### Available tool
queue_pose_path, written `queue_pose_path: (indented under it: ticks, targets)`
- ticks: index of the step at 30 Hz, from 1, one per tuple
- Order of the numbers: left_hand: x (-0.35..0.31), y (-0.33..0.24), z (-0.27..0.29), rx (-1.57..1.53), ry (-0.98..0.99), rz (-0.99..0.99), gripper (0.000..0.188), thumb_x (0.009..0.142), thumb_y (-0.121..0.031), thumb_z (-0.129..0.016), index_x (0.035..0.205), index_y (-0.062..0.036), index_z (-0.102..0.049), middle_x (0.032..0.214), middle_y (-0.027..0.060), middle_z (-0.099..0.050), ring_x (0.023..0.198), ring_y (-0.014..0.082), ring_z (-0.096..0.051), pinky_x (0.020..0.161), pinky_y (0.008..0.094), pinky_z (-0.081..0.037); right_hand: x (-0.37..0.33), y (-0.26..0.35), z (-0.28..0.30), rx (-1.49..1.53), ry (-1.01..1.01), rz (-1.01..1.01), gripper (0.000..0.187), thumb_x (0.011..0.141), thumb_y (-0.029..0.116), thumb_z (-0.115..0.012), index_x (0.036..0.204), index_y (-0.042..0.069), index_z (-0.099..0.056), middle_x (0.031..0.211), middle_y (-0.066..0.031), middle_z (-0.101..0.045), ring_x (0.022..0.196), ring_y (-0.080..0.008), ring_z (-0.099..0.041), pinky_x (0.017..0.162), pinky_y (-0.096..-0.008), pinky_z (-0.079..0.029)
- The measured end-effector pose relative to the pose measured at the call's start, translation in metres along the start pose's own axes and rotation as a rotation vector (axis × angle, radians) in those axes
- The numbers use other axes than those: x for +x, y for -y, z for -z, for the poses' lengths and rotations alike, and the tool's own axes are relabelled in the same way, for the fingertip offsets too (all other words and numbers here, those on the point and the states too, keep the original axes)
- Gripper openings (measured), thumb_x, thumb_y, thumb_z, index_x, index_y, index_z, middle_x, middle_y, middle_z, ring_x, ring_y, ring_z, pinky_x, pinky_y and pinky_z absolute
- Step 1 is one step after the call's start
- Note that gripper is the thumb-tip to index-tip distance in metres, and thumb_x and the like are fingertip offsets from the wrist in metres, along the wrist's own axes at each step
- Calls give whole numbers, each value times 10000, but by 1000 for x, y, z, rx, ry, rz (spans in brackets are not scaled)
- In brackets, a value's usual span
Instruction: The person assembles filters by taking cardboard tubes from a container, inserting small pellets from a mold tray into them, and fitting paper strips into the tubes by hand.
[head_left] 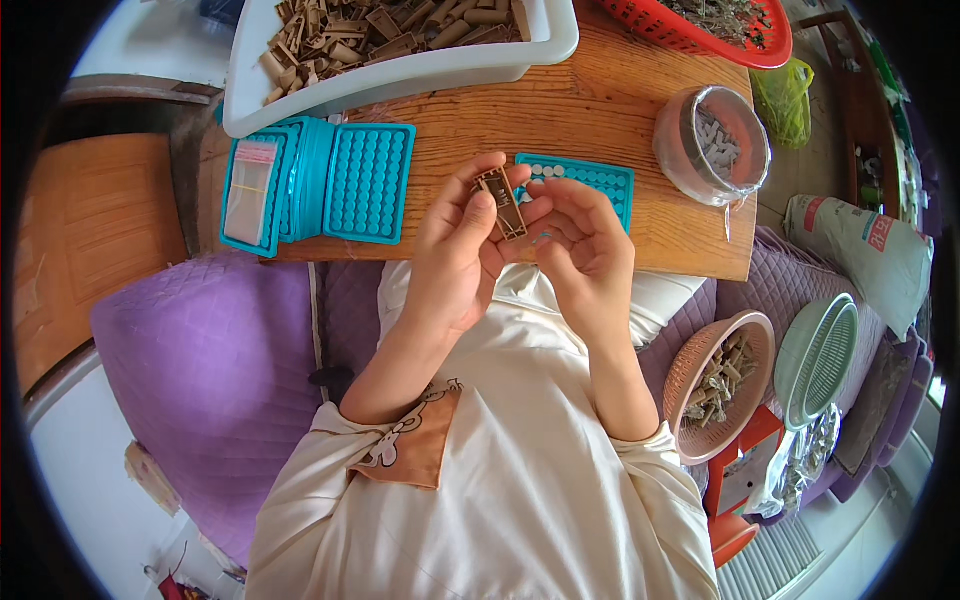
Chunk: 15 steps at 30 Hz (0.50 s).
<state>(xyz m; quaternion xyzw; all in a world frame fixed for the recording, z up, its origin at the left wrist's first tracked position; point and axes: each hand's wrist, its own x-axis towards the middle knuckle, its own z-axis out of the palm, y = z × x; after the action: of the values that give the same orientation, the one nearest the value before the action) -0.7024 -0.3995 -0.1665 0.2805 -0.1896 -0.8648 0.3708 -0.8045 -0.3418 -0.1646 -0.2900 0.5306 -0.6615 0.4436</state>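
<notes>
My left hand [450,255] is closed around a small oblong brown plastic casing [503,208], tilted with its hollow inner side up. Close beside it on the right is my right hand [592,250], its fingers curled and its thumb bent in near the casing's lower end. Something tiny seems to sit at those fingertips, too small to name. Behind the hands lies a teal tray [612,180] with round pockets, partly covered by my fingers. A few white round pieces [545,171] show at its far left corner.
On the wooden table [460,120] stand a white tub [400,85] of brown casings, stacked teal trays [368,185], a red basket [690,35] of metal parts and a round container [712,150] of grey pieces. Right of me are a pink basket [690,385] and green baskets [820,365].
</notes>
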Motion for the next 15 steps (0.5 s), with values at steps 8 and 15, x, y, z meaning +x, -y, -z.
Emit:
queue_pose_path:
  ticks: [8,15]
  targets:
    - [-12,26,8,469,13,-242,248,885,-45,-393,1130,-4,-394,1111,108,-494,967,151,-514,841,263,-413,-2,-21,5,-287,11,-39,269,700,-34,-587,952,-41,-494,842,-101,-582,797,-133,-589,724,-255,-493]
    - [-22,39,12,574,15,-269,242,878,-19,-393,1118,-3,-413,1095,98,-497,981,149,-495,858,258,-388,-9,-28,16,-172,59,-120,240,695,-10,-616,902,-24,-496,808,-86,-581,761,-133,-600,711,-255,-503]
